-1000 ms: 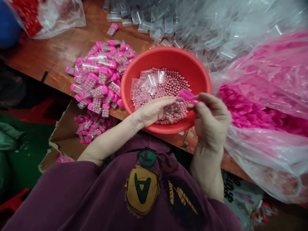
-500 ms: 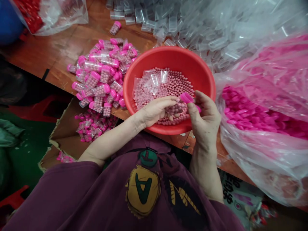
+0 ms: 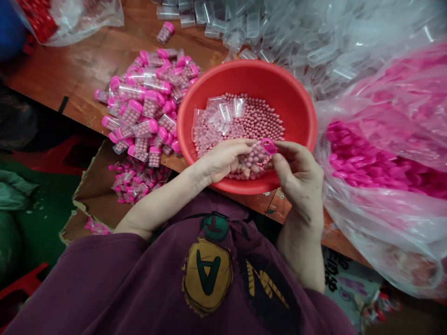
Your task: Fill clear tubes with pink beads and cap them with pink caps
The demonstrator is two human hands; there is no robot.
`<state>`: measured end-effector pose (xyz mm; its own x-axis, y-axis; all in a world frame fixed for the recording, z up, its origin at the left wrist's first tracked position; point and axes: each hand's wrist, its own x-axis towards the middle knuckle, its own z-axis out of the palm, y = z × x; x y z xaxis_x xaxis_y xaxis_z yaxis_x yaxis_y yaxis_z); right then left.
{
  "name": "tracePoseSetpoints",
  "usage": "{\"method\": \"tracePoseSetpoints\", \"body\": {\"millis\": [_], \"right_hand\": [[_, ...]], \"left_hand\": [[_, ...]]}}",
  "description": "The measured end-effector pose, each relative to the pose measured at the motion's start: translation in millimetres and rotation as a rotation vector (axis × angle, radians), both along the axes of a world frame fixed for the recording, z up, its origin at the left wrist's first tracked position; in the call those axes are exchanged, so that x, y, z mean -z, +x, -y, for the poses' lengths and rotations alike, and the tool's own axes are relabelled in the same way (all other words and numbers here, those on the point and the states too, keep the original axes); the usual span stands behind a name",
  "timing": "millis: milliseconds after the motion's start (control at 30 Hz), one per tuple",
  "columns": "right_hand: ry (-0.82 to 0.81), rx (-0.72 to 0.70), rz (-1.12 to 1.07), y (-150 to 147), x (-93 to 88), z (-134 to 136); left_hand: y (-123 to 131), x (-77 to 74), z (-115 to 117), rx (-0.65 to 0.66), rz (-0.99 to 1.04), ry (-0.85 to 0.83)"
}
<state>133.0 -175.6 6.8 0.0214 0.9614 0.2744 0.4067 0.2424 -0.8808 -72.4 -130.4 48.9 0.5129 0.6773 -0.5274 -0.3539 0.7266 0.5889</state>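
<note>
Over the red basin (image 3: 309,104), my left hand (image 3: 225,160) is closed around a small clear plastic bottle (image 3: 254,156) with pink beads in it. My right hand (image 3: 300,177) pinches a bright pink cap (image 3: 268,146) between thumb and fingers. The cap is at the mouth of the bottle, tilted; whether it is seated I cannot tell. Loose pink beads (image 3: 261,118) cover the bottom of the basin. Several open clear bottles (image 3: 223,114) lie on the beads at the left.
Capped bottles (image 3: 143,100) are heaped on the wooden table (image 3: 84,70), left of the basin. Below the edge, a cardboard box (image 3: 99,186) holds more. Empty clear bottles (image 3: 251,23) spread across the back. A plastic bag (image 3: 377,209) of pink caps (image 3: 370,163) lies at the right.
My right hand has brought the pink cap down and slightly left to the bottle's mouth, turning it. My left hand stays nearly in place with the bottle. The view has shifted slightly.
</note>
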Motion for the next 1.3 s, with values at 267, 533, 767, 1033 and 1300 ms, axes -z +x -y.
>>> {"method": "tracePoseSetpoints", "body": {"millis": [267, 533, 767, 1033, 1300], "right_hand": [[-0.008, 0.061, -0.147, 0, -1.3, -3], [0.089, 0.046, 0.079, -1, -4.4, -7], [0.08, 0.047, 0.108, -6, -8.9, -7], [0.132, 0.058, 0.158, -6, -5.5, -4], [0.148, 0.183, 0.151, -8, 3.9, -6]], "left_hand": [[1, -3.1, 2, -0.01, -0.039, 0.011], [0, -0.9, 2, 0.017, -0.067, 0.071], [0, 0.4, 4, 0.044, -0.116, 0.098], [0, -4.9, 3, 0.012, -0.118, 0.038], [-5, 9.0, -3, -0.081, 0.104, 0.008]]}}
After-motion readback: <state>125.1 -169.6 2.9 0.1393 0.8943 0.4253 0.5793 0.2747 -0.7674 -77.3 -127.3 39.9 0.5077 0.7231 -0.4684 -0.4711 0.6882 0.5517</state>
